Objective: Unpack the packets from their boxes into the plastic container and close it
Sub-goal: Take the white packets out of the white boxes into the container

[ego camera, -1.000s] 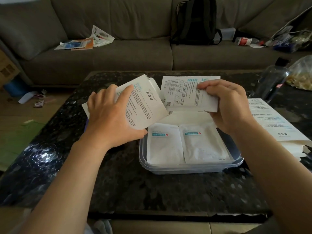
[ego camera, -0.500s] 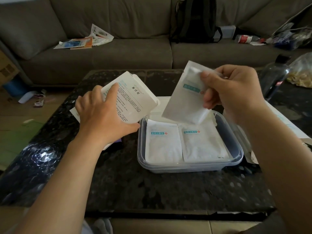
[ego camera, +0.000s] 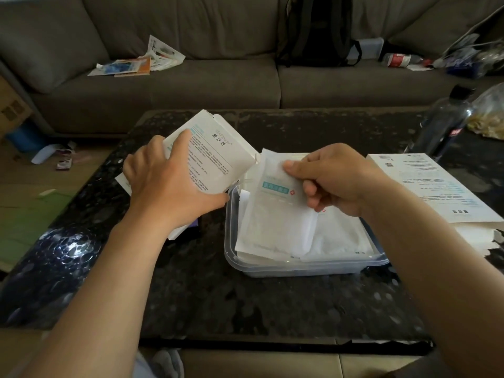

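Observation:
A clear plastic container (ego camera: 305, 268) sits on the dark table with several white packets (ego camera: 338, 236) lying flat inside. My right hand (ego camera: 332, 178) pinches one white packet (ego camera: 275, 214) with a teal label, holding it tilted over the container's left half, its lower edge among the packets inside. My left hand (ego camera: 169, 186) grips an open white box (ego camera: 215, 156) just left of the container, flap end up.
A flattened white box (ego camera: 433, 186) lies right of the container. A dark bottle (ego camera: 441, 124) and a plastic bag (ego camera: 491, 115) stand at the table's far right. Behind the table is a sofa (ego camera: 191, 85) with papers and a black backpack (ego camera: 319, 31).
My right hand has lowered the packet from above the container down onto the packets inside. My left hand holds the box in much the same place.

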Available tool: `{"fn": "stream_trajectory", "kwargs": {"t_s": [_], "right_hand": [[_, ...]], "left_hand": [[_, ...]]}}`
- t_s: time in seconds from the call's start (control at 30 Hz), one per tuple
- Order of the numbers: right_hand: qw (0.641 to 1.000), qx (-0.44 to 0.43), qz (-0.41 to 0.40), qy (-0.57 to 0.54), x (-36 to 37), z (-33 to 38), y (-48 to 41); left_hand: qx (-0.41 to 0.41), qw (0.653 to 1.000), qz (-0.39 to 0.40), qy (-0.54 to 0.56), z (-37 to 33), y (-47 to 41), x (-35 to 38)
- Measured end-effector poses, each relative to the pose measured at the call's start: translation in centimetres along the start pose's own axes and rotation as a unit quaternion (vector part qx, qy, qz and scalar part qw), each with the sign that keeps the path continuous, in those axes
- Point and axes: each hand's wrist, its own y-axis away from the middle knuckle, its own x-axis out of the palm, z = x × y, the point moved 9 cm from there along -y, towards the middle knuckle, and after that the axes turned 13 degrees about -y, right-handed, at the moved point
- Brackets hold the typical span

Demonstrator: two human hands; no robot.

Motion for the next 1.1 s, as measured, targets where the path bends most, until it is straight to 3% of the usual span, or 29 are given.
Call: {"fn": "stream_trajectory", "kwargs": {"t_s": [0.23,0.53,0.93,1.1], "right_hand": [[0.982,-0.057,-0.069,0.167,0.5,-1.3,-2.1],[0.963,-0.13,-0.088,0.218,0.5,-1.2,-2.8],[0.917,-0.12,0.005,0.38,3.7,-2.6,-2.1],[0.881,-0.133,0.157,0.425,5.7,-3.8,-0.4]], "left_hand": [[0.003,1.0,0.0,0.0,-0.1,0.0,0.0],[-0.001,1.0,-0.004,-0.01,0.3,-0.1,0.0],[-0.015,1.0,-0.002,-0.012,0.6,0.0,-0.1],[-0.017,1.0,0.005,-0.004,0.6,-0.2,-0.1]]}}
